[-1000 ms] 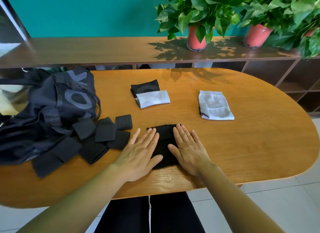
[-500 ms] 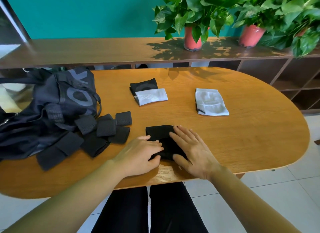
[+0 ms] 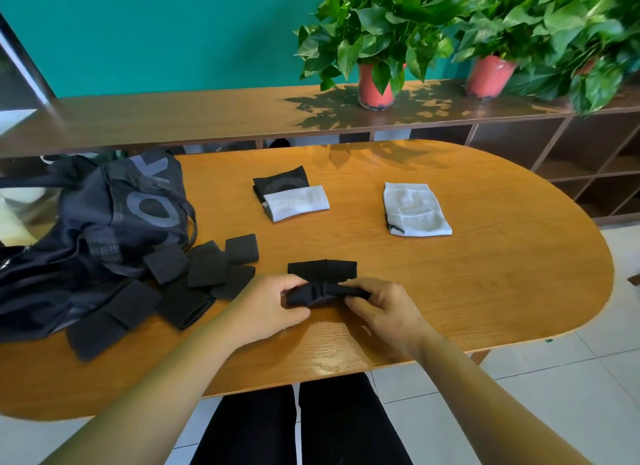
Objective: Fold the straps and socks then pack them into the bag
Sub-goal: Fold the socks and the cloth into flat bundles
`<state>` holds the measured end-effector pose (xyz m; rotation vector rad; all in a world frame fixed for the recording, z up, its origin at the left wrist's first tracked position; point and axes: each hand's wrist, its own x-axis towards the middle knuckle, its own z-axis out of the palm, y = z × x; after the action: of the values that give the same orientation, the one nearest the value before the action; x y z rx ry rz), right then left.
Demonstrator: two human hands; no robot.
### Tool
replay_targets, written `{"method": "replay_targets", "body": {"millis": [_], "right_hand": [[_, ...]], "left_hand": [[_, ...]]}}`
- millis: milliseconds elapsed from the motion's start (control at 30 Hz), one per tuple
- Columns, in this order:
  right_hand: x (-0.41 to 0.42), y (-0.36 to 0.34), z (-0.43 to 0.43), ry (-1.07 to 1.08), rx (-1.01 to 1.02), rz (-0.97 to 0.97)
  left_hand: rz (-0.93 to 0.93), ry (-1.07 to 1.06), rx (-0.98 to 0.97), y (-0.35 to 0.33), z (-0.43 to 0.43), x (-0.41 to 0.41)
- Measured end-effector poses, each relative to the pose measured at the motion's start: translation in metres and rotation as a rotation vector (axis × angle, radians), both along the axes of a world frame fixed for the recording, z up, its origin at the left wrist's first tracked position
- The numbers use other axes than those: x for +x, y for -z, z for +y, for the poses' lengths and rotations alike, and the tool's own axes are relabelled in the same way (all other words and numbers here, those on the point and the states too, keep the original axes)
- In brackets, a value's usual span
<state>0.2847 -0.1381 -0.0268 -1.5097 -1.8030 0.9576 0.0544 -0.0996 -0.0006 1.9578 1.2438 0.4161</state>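
On the bag (image 3: 104,222), slumped at the left end of the table (image 3: 485,274), large grey letters run up the dark cloth. An O is plain, and the letter above it looks like a K, partly lost in a fold. No other writing can be read. The bag's mouth does not show, so what it holds cannot be told. Against its near side lies a loose heap of black straps (image 3: 207,270), several overlapping, the leftmost ones touching the bag.

Near the front edge, at the middle, both hands work a black sock (image 3: 322,271). The left hand (image 3: 270,308) pinches its left end between thumb and curled fingers, and the right hand (image 3: 384,310) pinches the right end the same way. The near part of the sock is lifted and bunched between them, while the far part lies flat on the wood.

Further back a folded white sock (image 3: 296,201) lies across the near edge of a far black sock (image 3: 280,182), which bears a curved grey mark too faint to read. To their right, well apart, a folded grey sock (image 3: 414,210) lies alone.

Behind the table a long shelf (image 3: 173,118) carries two red pots (image 3: 374,90), each holding a leafy green plant
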Motion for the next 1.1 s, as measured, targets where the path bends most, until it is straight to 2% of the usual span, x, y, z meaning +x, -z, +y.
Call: {"method": "replay_targets", "body": {"millis": [100,200,333,467,567,733,800,900,967,1033,1100], "right_hand": [[-0.005,-0.003,0.005,0.154,-0.020,0.219],[-0.015,-0.003,0.012,0.337,0.002,0.313],[-0.026,0.004,0.027,0.500,0.006,0.243],[-0.034,0.005,0.038,0.594,0.040,-0.003],[-0.035,0.010,0.041,0.650,0.067,-0.217],[-0.036,0.012,0.042,0.679,0.059,-0.350],[-0.033,0.012,0.042,0.676,0.051,-0.337],[-0.030,0.010,0.040,0.658,0.071,-0.148],[-0.029,0.005,0.034,0.640,0.217,-0.125],[-0.031,-0.001,0.023,0.545,0.487,-0.298],[-0.033,0.002,0.015,0.318,0.632,-0.496]], "left_hand": [[-0.081,-0.173,0.041,0.007,0.005,0.007],[-0.147,-0.323,0.048,0.014,0.009,0.015],[-0.120,-0.471,0.097,0.020,0.016,0.026],[0.141,-0.547,0.158,0.018,0.022,0.035],[0.307,-0.545,0.166,0.019,0.025,0.037],[0.439,-0.543,0.204,0.011,0.024,0.044],[0.467,-0.535,0.231,0.009,0.022,0.045],[0.460,-0.530,0.334,0.003,0.017,0.043],[0.374,-0.481,0.486,-0.002,0.012,0.041],[0.315,-0.317,0.645,-0.001,0.002,0.040],[0.373,-0.095,0.633,0.006,-0.007,0.042]]}}
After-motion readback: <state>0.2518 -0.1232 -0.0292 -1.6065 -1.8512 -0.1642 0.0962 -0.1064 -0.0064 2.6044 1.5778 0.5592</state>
